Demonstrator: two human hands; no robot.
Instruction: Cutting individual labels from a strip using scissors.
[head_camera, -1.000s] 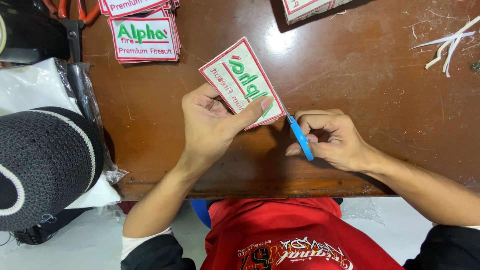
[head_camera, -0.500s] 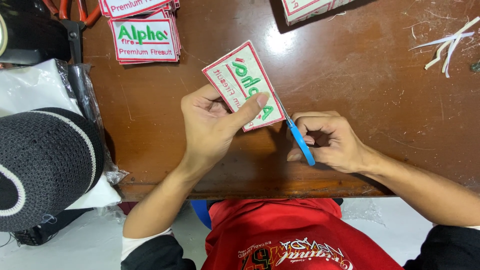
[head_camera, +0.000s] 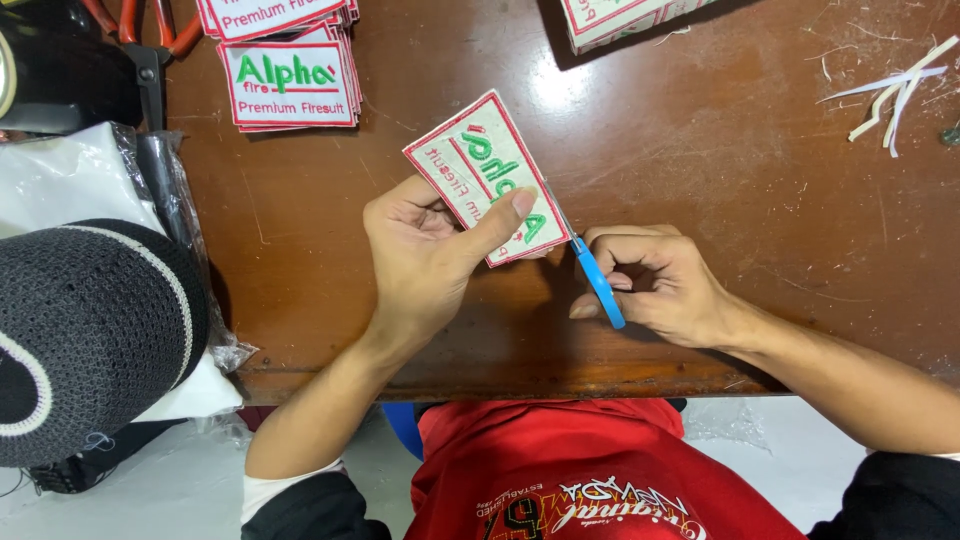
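Head view: patch (head_camera: 487, 177) unmoved, blue scissors (head_camera: 598, 282) cutting.

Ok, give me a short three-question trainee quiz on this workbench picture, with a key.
1. True or false: the left hand holds the embroidered patch with the thumb pressed on its face.
2. Which tool is in the right hand? A) red pliers B) blue-handled snips C) a needle
3. Fill in: the stack of finished patches lies on the wooden table toward its far ____ corner, as the person sees it.

Key: 1 true. 2 B; their tip meets the patch's right edge. 3 left.
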